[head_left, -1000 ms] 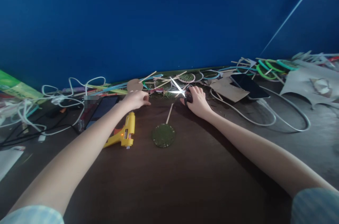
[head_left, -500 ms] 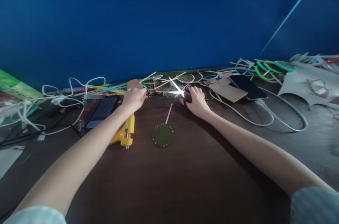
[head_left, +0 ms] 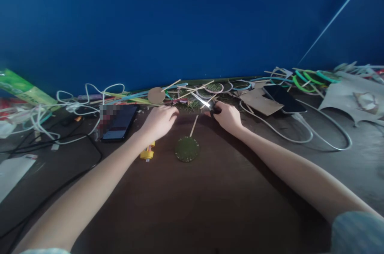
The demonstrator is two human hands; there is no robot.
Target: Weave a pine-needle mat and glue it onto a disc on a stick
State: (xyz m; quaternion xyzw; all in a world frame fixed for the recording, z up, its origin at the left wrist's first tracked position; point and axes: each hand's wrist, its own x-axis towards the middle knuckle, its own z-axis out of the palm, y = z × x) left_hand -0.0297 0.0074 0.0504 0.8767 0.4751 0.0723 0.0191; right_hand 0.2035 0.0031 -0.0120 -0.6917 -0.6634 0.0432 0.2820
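My right hand [head_left: 227,117] is closed on the dark handles of a pair of scissors [head_left: 203,101], whose bright blades point up and left. My left hand [head_left: 159,121] hovers over the table with bent fingers slightly apart, and nothing shows in them. Just behind it lies a round brown disc [head_left: 156,95]. Between my forearms a dark green disc [head_left: 187,150] rests flat, with a thin pale stick [head_left: 193,126] reaching away from its far edge. A yellow glue gun [head_left: 147,153] is mostly hidden under my left wrist.
Sticks, coloured strips and hoops [head_left: 214,88] are heaped along the blue wall [head_left: 192,22]. One phone [head_left: 120,123] lies left; another phone [head_left: 285,99] lies right beside cardboard [head_left: 260,102]. White cables [head_left: 312,134] and black cords [head_left: 57,194] cross the table.
My left hand has come nearer and right, away from the brown disc, its fingers loosening. The scissors' blades have drawn together. The view has shifted slightly.
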